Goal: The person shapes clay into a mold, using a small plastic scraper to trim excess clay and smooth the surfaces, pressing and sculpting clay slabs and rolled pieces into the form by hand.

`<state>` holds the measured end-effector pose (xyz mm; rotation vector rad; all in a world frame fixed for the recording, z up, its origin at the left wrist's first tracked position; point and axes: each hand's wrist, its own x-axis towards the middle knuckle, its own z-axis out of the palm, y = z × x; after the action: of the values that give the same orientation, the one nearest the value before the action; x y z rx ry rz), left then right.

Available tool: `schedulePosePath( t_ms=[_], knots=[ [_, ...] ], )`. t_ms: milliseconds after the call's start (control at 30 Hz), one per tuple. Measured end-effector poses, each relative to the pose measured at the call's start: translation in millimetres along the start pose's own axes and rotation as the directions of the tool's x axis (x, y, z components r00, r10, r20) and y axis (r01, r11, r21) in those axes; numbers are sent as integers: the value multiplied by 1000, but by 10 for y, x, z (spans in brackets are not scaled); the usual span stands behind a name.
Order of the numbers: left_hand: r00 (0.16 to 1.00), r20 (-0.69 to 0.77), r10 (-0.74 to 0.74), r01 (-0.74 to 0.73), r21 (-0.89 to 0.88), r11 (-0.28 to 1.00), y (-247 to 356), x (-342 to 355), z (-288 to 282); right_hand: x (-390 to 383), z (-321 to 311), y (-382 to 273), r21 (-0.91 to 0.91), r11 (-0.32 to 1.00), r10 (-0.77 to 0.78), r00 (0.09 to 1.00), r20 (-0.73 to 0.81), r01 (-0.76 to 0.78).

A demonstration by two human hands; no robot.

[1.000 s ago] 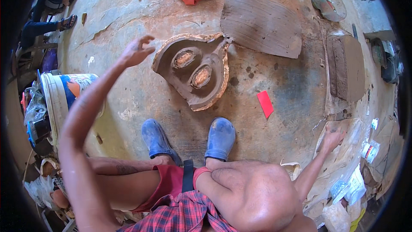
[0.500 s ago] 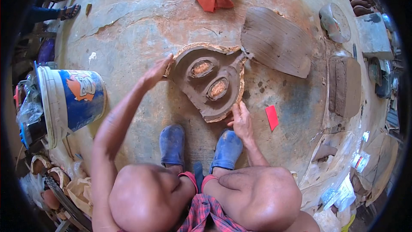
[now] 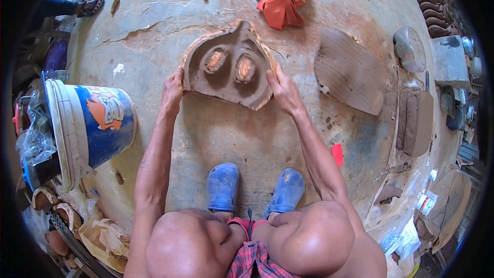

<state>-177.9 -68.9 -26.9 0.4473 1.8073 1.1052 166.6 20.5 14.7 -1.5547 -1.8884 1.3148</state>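
Note:
Both of my hands hold a mould [image 3: 226, 88] lined with dark grey-brown wet clay. It is roughly triangular, with a pale crusty rim, two oval openings showing orange-brown inside, and a narrow tip pointing away from me. A shadow on the floor beneath suggests it is lifted. My left hand [image 3: 174, 90] grips its left edge, fingers partly hidden behind the rim. The right edge is in my right hand [image 3: 284, 90], thumb on top. To the right of that hand a flat, streaked clay slab [image 3: 349, 72] lies on the floor, apart from the mould.
A red cloth bundle [image 3: 284, 5] sits at the far middle. On the left stands a white and blue bucket [image 3: 108, 118]. A small red piece [image 3: 337, 154] lies near my right forearm. Clay blocks [image 3: 418, 123] and a grey block [image 3: 453, 61] line the right. Another person's sandalled foot [image 3: 91, 6] shows far left.
The mould has turned anticlockwise, so its tip now points away from me, and it has come apart from the clay slab. My right hand has moved forward along its edge.

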Motion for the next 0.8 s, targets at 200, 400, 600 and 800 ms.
schedulePosePath(
  t_ms=[200, 400, 600, 800],
  knots=[
    [901, -416, 126, -224, -196, 955, -12, 74, -157, -196, 5, -283, -24, 999, -38, 994, -98, 36],
    [638, -493, 591, -594, 174, 786, 277, -349, 345, -1646, -737, 942, -424, 877, 32, 908, -418, -226],
    [701, -126, 702, -713, -121, 691, 448, -735, 1179, -2470, -1144, 1446, -548, 737, 78, 855, -513, -396],
    [753, 378, 539, -499, -206, 842, 411, -1050, 1996, -2636, -1248, 1780, -565, 778, 60, 928, -369, -275]
  ],
)
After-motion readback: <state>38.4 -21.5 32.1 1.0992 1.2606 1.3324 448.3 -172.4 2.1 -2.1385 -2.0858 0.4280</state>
